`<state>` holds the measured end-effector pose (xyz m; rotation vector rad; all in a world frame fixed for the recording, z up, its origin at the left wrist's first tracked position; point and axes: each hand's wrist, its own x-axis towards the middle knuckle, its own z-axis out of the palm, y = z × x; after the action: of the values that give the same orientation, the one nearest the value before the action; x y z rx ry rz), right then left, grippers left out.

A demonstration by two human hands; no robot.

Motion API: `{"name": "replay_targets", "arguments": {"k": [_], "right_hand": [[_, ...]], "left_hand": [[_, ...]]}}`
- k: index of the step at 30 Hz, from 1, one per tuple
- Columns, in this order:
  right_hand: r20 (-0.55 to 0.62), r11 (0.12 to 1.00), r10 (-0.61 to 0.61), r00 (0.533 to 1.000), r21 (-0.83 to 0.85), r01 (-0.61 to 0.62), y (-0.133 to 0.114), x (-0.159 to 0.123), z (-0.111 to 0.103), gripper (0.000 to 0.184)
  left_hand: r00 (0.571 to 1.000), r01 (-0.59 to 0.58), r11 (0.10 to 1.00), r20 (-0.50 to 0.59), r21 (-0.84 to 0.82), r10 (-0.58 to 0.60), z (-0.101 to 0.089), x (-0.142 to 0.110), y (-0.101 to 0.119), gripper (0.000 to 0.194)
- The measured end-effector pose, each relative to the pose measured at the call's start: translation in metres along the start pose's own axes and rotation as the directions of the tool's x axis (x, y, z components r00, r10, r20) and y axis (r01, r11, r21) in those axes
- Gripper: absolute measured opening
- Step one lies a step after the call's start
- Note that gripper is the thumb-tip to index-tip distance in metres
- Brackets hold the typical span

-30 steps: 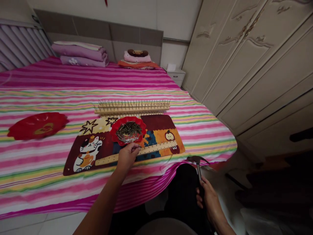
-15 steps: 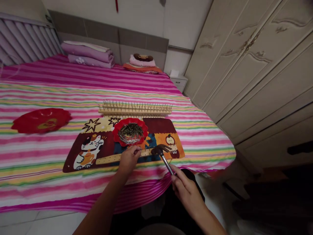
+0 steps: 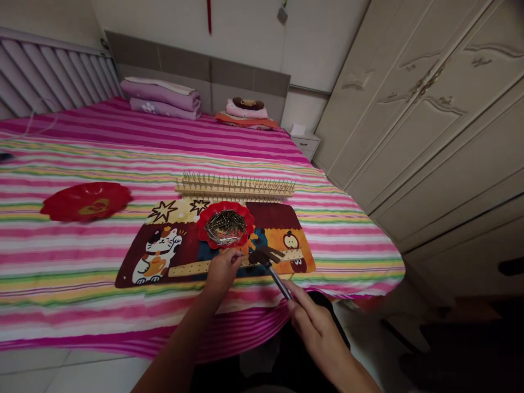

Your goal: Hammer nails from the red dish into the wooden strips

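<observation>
My left hand is pinched shut on a small nail held against a wooden strip that lies on a cartoon cat mat. My right hand grips the handle of a claw hammer; its head hovers just right of my left fingers, over the strip. Just behind my left hand sits a red scalloped dish of nails. Behind that dish lie wooden strips full of upright nails.
A second red dish rests at the left on the striped bedspread. Folded bedding and a cushion pile lie at the headboard. A cream wardrobe lines the right side; a bedside table stands beside it.
My right hand has swung the hammer up from below the bed's edge to over the wooden strip beside my left hand. The view has shifted slightly.
</observation>
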<state>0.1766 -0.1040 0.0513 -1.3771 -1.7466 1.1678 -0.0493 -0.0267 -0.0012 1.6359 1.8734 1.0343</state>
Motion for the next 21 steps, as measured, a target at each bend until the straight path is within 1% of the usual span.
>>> {"name": "replay_targets", "arguments": {"k": [2,3,5,6,8,9,10,12,14,15,17,21], "right_hand": [[-0.025,0.990,0.124,0.992,0.074,-0.121,0.018,-0.016,-0.006,0.048],[-0.044,0.975,0.196,0.980,0.116,-0.190,0.029,-0.024,-0.008,0.049],[-0.094,0.926,0.336,0.937,0.215,-0.310,0.053,-0.039,-0.012,0.053],[-0.121,0.896,0.396,0.910,0.267,-0.354,0.065,-0.045,-0.013,0.054],[-0.157,0.842,0.484,0.861,0.351,-0.409,0.085,-0.055,-0.014,0.056],[-0.171,0.820,0.516,0.840,0.384,-0.425,0.093,-0.059,-0.014,0.056],[-0.179,0.800,0.540,0.822,0.412,-0.436,0.100,-0.061,-0.014,0.057],[-0.177,0.765,0.582,0.794,0.451,-0.460,0.106,-0.062,-0.014,0.059],[-0.150,0.737,0.614,0.775,0.460,-0.495,0.107,-0.060,-0.015,0.062],[-0.134,0.728,0.626,0.768,0.452,-0.515,0.105,-0.059,-0.016,0.063],[-0.114,0.718,0.646,0.754,0.424,-0.552,0.101,-0.055,-0.017,0.066],[-0.108,0.714,0.656,0.747,0.409,-0.568,0.096,-0.052,-0.017,0.067]], "left_hand": [[0.999,0.009,1.000,0.041,-0.025,-0.008,-0.006,0.000,0.000,0.011],[0.999,0.004,0.999,0.051,-0.032,-0.002,-0.010,0.001,0.000,0.013],[1.000,-0.022,1.000,0.021,-0.003,0.022,-0.022,0.005,0.000,0.016],[0.999,-0.039,0.998,-0.015,0.042,0.039,-0.028,0.009,0.000,0.018],[0.995,-0.058,0.981,-0.065,0.187,0.072,-0.041,0.019,0.002,0.021],[0.995,-0.064,0.959,-0.055,0.278,0.082,-0.046,0.026,0.004,0.023],[0.996,-0.070,0.923,-0.016,0.379,0.082,-0.050,0.033,0.005,0.025],[0.994,-0.092,0.826,0.100,0.555,0.043,-0.053,0.048,0.009,0.027],[0.982,-0.109,0.750,0.186,0.652,-0.019,-0.051,0.061,0.012,0.026],[0.978,-0.110,0.733,0.207,0.672,-0.042,-0.049,0.065,0.013,0.025],[0.973,-0.104,0.726,0.222,0.680,-0.068,-0.045,0.072,0.014,0.024],[0.965,-0.106,0.719,0.244,0.687,-0.092,-0.043,0.074,0.013,0.024]]}}
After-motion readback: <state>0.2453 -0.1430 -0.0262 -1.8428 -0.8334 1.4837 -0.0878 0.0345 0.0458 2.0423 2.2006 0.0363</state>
